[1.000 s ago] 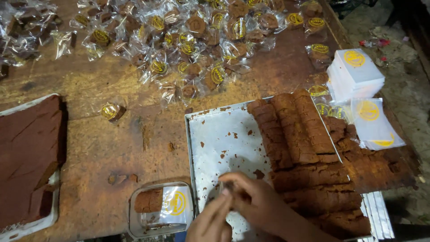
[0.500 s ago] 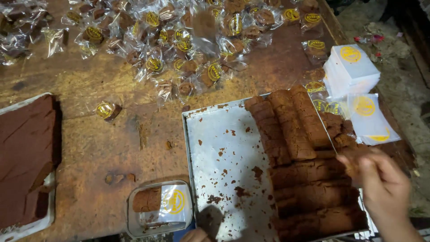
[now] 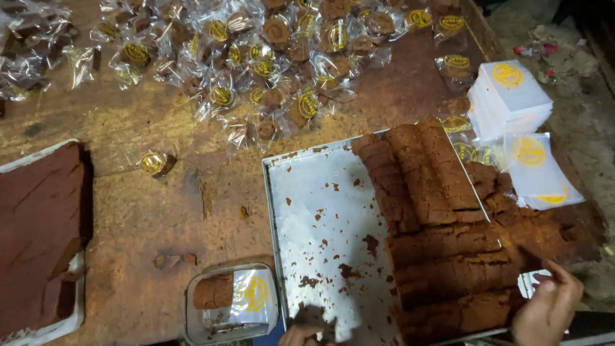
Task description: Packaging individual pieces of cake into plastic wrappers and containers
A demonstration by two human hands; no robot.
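Your right hand (image 3: 546, 306), fingers loosely open, touches the brown cake slabs (image 3: 451, 282) at the metal tray's (image 3: 307, 211) right edge (soft, crumbly, so lift from beneath), while your left hand (image 3: 301, 334) barely shows, its grip unclear.

Far ahead of the hands, a heap of clear wrapped sweets (image 3: 275, 70) with round yellow labels. One stray wrapped piece (image 3: 155, 163) ahead-left. White packet stack (image 3: 509, 96), yellow discs, ahead of right hand (image 3: 544, 311). Yellow-labelled wrapper in small tray (image 3: 253, 298) just left of left hand (image 3: 304, 334).
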